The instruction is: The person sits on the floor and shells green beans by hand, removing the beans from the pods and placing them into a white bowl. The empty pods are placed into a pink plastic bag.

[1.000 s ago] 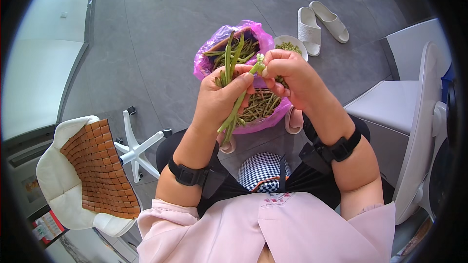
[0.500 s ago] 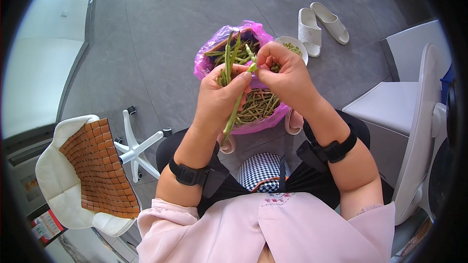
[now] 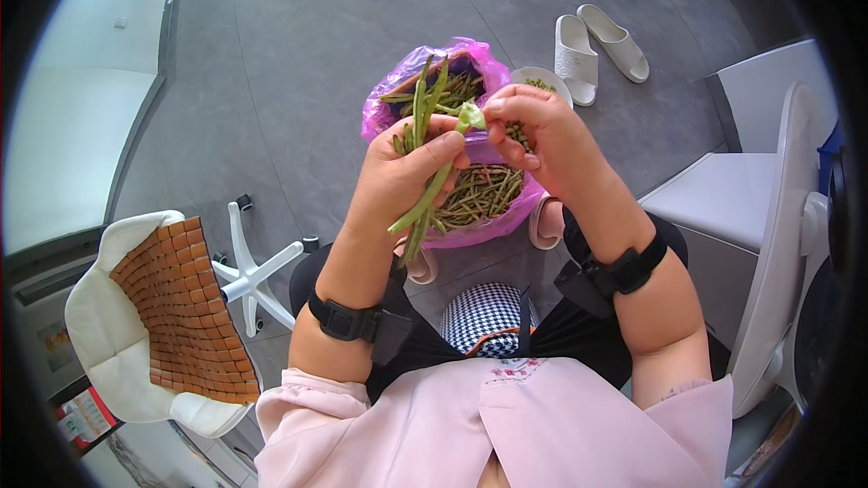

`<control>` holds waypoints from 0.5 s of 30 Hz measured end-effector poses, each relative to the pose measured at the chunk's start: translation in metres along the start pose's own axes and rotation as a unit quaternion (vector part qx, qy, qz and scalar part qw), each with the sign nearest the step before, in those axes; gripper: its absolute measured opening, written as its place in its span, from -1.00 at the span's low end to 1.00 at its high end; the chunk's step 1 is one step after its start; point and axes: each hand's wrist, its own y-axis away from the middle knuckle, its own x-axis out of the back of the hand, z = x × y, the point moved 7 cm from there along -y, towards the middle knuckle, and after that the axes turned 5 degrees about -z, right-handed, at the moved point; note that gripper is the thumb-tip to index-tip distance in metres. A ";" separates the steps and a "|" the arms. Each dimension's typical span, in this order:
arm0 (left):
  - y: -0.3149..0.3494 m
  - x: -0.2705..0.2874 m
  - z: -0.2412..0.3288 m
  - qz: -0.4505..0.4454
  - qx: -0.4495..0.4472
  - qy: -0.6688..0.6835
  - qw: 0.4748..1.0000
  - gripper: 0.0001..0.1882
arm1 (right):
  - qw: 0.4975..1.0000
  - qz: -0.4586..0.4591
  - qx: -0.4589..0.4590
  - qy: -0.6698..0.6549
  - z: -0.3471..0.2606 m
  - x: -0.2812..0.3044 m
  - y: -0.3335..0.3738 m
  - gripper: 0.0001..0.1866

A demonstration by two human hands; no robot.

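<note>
The left hand grips a bunch of long green bean pods above the pink plastic bag on the gray tile floor. One pod in this grip ends in a pale, split tip just beside the thumb and forefinger of the right hand; I cannot tell whether they touch it. The right hand's other fingers curl around small greenish shelled beans.

More pods, thinner and browner, fill the near side of the bag, while greener ones lie toward its far edge. Beside the bag's far right edge, partly hidden by the right hand, a white bowl contains shelled beans. Beyond it on the floor lie two white slide sandals.
</note>
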 end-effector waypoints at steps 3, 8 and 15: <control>0.001 0.002 0.003 0.002 -0.014 -0.007 1.000 -0.79 | 0.999 0.004 -0.024 -0.021 0.001 0.002 0.001 -0.88; 0.001 -0.003 0.010 -0.019 -0.060 -0.064 0.996 -0.74 | 0.995 -0.056 -0.075 -0.036 0.005 -0.009 0.005 -0.87; 0.001 -0.002 0.009 -0.007 -0.073 -0.101 0.992 -0.78 | 0.995 -0.083 -0.043 0.020 0.005 -0.011 0.003 -0.91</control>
